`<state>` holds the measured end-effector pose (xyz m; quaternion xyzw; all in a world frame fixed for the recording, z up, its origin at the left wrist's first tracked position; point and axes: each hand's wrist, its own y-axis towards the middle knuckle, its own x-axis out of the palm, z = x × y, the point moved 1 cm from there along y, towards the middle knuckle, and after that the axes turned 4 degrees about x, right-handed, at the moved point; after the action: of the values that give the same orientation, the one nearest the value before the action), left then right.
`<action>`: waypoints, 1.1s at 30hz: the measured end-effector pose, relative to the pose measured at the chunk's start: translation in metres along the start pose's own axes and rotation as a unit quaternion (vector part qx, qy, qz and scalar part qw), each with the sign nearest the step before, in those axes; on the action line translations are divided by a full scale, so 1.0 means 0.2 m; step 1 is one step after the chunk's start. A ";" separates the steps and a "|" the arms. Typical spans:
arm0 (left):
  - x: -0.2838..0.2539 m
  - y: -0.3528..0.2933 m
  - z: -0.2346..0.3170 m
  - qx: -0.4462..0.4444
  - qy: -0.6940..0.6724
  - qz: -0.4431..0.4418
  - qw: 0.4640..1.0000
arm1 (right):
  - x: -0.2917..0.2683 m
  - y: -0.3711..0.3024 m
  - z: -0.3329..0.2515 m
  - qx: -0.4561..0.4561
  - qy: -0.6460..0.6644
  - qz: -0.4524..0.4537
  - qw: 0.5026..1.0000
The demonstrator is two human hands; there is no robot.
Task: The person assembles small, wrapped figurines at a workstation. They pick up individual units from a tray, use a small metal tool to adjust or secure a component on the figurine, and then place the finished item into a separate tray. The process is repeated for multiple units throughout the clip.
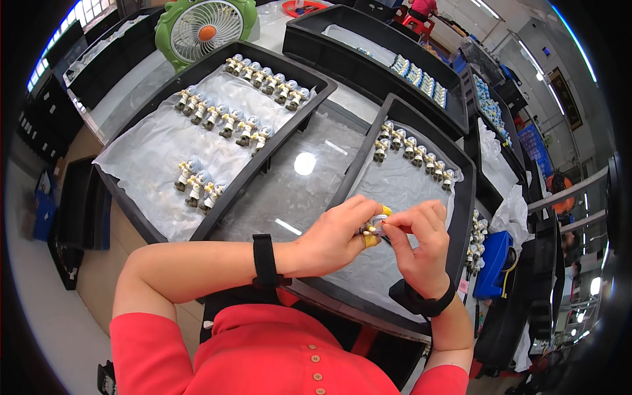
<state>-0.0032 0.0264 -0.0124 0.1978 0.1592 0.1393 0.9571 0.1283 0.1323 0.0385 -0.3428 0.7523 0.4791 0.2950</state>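
Observation:
In front of my chest, my left hand (329,240) is closed round a small figurine (376,224) with a pale blue-grey head. Yellow covers sit on some of that hand's fingertips. My right hand (421,240) pinches at the figurine's head with thumb and forefinger; any tiny part between them is hidden. Both hands are above the near part of a black tray (468,181) lined with white sheet, where similar figurines (419,155) stand in rows at the far end. To the left, a larger lined black tray (280,146) holds several rows of figurines (230,122).
A green fan (205,33) stands beyond the left tray. Another black tray (316,41) at the back holds rows of blue-and-white pieces (421,80). On the right are more figurines (476,240) and a blue box (494,264). A person in pink (423,6) sits far off.

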 end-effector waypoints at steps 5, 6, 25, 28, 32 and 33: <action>-0.02 0.02 0.02 -0.046 -0.048 -0.015 0.998 | -0.04 -0.01 0.00 0.099 0.116 0.039 0.987; -0.03 0.02 0.03 -0.068 -0.063 -0.024 0.995 | -0.03 -0.01 0.01 0.091 0.109 0.033 0.989; -0.02 0.01 -0.01 -0.055 -0.047 -0.045 0.996 | -0.03 0.00 0.00 0.044 0.039 0.028 0.998; -0.01 0.00 -0.02 -0.038 -0.016 -0.047 0.998 | -0.04 0.02 -0.01 0.016 0.025 -0.026 0.999; -0.03 0.02 0.01 -0.133 -0.134 -0.077 0.979 | -0.15 -0.01 0.05 0.215 0.310 0.072 0.923; -0.03 0.01 0.01 -0.154 -0.168 -0.082 0.970 | -0.19 -0.01 0.09 0.227 0.322 0.123 0.911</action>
<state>-0.0081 0.0267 -0.0085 0.0546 -0.0119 0.0484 0.9973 0.1544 0.1560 0.0595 -0.3067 0.9313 0.1914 0.0455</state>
